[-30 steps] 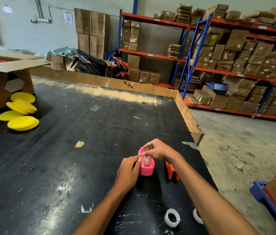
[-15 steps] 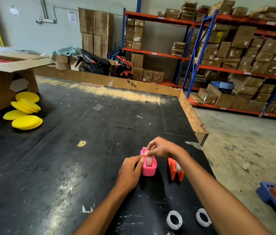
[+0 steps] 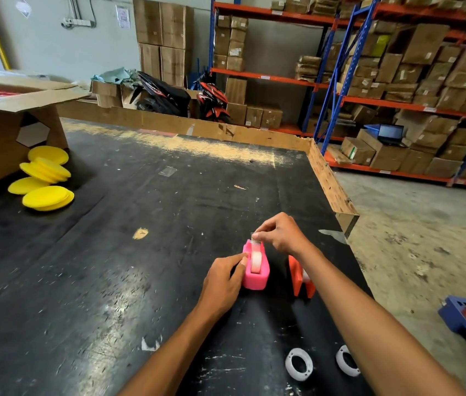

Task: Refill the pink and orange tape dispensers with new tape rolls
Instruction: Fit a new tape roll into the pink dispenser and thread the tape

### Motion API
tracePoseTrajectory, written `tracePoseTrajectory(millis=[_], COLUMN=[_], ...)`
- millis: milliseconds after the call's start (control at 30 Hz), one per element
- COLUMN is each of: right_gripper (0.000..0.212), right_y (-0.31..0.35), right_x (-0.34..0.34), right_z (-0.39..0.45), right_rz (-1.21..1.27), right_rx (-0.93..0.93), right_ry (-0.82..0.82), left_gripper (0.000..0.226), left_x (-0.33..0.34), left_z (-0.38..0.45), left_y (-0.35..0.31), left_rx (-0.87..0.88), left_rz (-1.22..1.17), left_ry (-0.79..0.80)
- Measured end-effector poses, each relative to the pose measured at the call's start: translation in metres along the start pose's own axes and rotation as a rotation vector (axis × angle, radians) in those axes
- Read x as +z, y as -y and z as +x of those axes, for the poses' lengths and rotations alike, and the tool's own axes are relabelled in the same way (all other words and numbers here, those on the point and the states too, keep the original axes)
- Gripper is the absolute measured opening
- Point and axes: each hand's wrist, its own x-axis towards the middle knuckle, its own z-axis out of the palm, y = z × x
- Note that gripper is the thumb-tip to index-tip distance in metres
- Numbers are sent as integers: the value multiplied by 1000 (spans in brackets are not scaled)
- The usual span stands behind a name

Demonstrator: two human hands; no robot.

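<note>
While the pink tape dispenser (image 3: 255, 268) stands upright on the black worktop (image 3: 117, 252), a tape roll (image 3: 255, 260) sits in its slot. At the dispenser's far end, the right hand (image 3: 280, 234) has its grip pinched on the loose end of the clear tape (image 3: 256, 237), which it holds just above the dispenser. The left hand (image 3: 221, 284) rests against the dispenser's left side, fingertips touching the pink wall, its grip loosely curled and holding nothing. Just beside the pink one, to its right, the orange tape dispenser (image 3: 300, 278) stands partly hidden behind the right forearm. Nearer the person, two white empty tape cores (image 3: 299, 364) lie flat on the worktop, well apart from the dispensers. Far to the left, yellow foam pads (image 3: 45, 181) lie stacked beside an open cardboard box (image 3: 0, 124)
</note>
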Motion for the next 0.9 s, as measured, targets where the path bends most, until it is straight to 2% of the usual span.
tracePoseTrajectory(millis=[400,500,567,633,733,900], right_gripper=[14,6,14,22,23,22], right_y=[-5,-8,-7,-4,-3,0], right_x=[0,1,-1,-6,-11,-10], right_z=[21,24,23,18,11,2], right_rz=[-16,-34,-34,-35,-48,-75], right_rx=[212,157,115,114,127,102], right_ry=[174,103,74,158,263,205], left_gripper=[28,27,25,25,23,25], left_x=[0,0,0,-1,-2,-4], left_z=[0,0,1,0,0,-2], left_y=[1,-1,-1,0,-2,-6], left_rx=[-34,-33,-32,-41,-45,-50], left_rz=[-2,-7,-7,-4,5,3], left_ry=[4,8,9,6,11,13])
